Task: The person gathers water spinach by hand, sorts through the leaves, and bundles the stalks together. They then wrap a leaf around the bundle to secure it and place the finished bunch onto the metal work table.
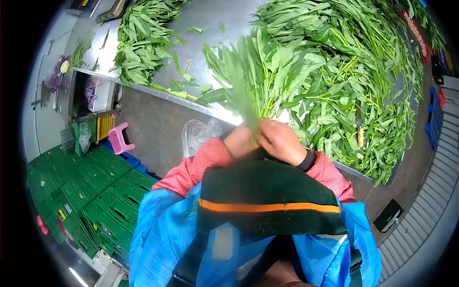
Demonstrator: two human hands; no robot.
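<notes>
A bunch of leafy green stems [267, 71] stands up from my two hands at the front edge of the metal table [191, 62]. My right hand [282, 141], with a dark band at the wrist, is closed round the lower stems. Beside it and touching it, my left hand [243, 141] is closed on the stems too; its fingers are partly hidden. Some leaves above my left hand are smeared by motion. A large heap of the same greens [349, 62] lies to the right, and a smaller pile [141, 43] lies at the left of the table.
A clear plastic bag [198, 136] hangs or lies below the table edge. A pink stool [120, 138] stands on the floor at left, near green plastic crates [95, 191]. A blue crate [433, 117] is at far right. A brown-handled tool [360, 136] lies among the greens.
</notes>
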